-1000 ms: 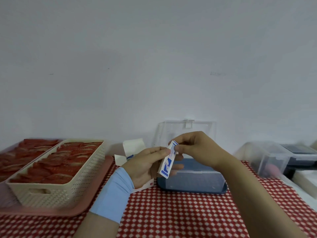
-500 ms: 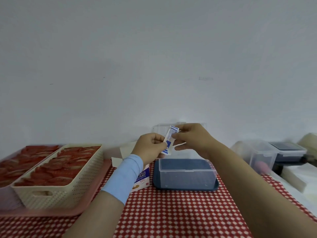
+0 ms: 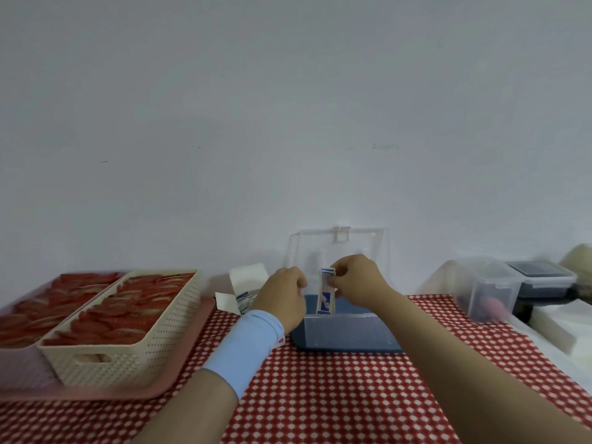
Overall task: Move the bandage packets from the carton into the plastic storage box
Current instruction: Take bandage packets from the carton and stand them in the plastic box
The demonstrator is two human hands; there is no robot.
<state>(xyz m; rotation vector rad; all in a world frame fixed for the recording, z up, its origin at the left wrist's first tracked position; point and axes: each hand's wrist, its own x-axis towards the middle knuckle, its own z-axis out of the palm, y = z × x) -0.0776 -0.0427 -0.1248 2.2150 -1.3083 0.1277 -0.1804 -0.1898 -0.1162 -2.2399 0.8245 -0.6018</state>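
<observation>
A table covered with a red-and-white checked cloth [image 3: 320, 395] fills the foreground. At its left edge a pink plastic tray [image 3: 179, 357] carries a cream perforated basket [image 3: 144, 344] packed with red packets [image 3: 105, 312]. A light blue wristband [image 3: 243, 344] is worn on the left forearm. Near the table's far edge, at the middle, stands the plastic storage box [image 3: 342, 331], clear-walled on a blue base. A bandage packet [image 3: 326, 293], white with blue print too blurred to be read, is pinched upright at its top by the right hand [image 3: 358, 280], its lower end inside the box. The left hand [image 3: 283, 299] is curled beside it; whether anything is gripped cannot be told. The open white carton [image 3: 243, 290] lies just left of the box. Clear lidded containers [image 3: 490, 290] stand at the right edge. The box's clear lid [image 3: 339, 248] stands upright in front of a plain pale wall [image 3: 288, 123].
</observation>
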